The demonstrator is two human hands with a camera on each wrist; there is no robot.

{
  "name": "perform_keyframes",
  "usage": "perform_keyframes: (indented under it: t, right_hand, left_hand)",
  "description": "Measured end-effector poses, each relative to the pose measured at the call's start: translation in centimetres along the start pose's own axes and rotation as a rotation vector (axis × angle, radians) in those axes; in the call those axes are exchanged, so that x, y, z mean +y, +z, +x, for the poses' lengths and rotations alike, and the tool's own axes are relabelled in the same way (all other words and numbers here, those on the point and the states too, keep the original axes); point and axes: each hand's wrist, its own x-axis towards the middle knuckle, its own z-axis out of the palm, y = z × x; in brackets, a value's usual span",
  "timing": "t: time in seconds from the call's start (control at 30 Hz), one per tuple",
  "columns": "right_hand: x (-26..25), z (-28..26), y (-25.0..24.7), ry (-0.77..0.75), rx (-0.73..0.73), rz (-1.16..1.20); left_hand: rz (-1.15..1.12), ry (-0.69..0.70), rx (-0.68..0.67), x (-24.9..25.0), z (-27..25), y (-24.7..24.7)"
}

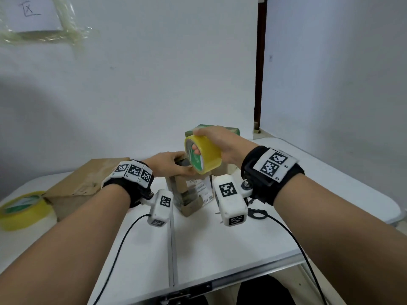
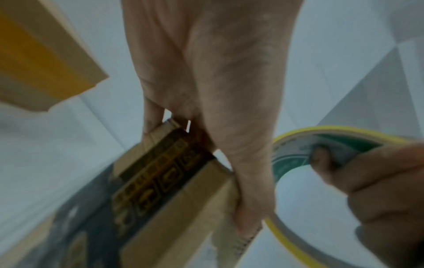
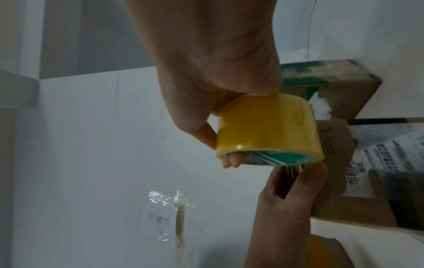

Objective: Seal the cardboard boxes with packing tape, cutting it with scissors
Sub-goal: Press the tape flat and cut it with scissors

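Observation:
A small cardboard box (image 1: 191, 195) with a printed label stands upright mid-table. My left hand (image 1: 171, 165) grips its top end, thumb on one side and fingers on the other, as the left wrist view shows on the box (image 2: 174, 199). My right hand (image 1: 217, 137) holds a yellow packing tape roll (image 1: 203, 156) just above and right of that box top, with fingers through the core. In the right wrist view the tape roll (image 3: 263, 130) nearly touches my left hand (image 3: 286, 199). No pulled-out tape strip is visible.
A larger flat cardboard box (image 1: 83, 181) lies at the left with a second yellow tape roll (image 1: 22, 210) beside it. A green-topped box (image 1: 233, 130) stands behind my right hand. A black loop (image 1: 257, 214) lies on the white table (image 1: 220, 249) under my right wrist.

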Motion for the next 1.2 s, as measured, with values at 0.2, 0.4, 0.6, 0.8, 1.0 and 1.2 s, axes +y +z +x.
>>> perform_keyframes:
  t: [0.2, 0.4, 0.6, 0.8, 1.0, 1.2]
  right_hand:
    - [0.4, -1.4, -1.4, 0.065, -0.013, -0.055]
    - [2.0, -1.7, -2.8, 0.126, -0.005, -0.067]
    - [2.1, -1.9, -3.5, 0.134, -0.015, -0.130]
    - [3.1, -1.8, -3.0, 0.127, -0.004, -0.145]
    - [5.3, -1.9, -3.3, 0.116, 0.009, -0.078]
    - [6.5, -1.7, -3.2, 0.091, -0.006, -0.060]
  left_hand:
    - [0.109, 0.003, -0.002, 0.1, 0.9, 0.2]
    - [-0.024, 0.035, 0.006, 0.3, 1.0, 0.8]
    - [-0.057, 0.039, -0.041, -0.7, 2.1, 0.8]
    - [-0.047, 0.057, -0.058, -0.8, 2.1, 0.9]
    - [0.047, 0.084, -0.001, 0.4, 1.6, 1.0]
    - [0.242, 0.194, 0.053, -0.1, 2.2, 2.2]
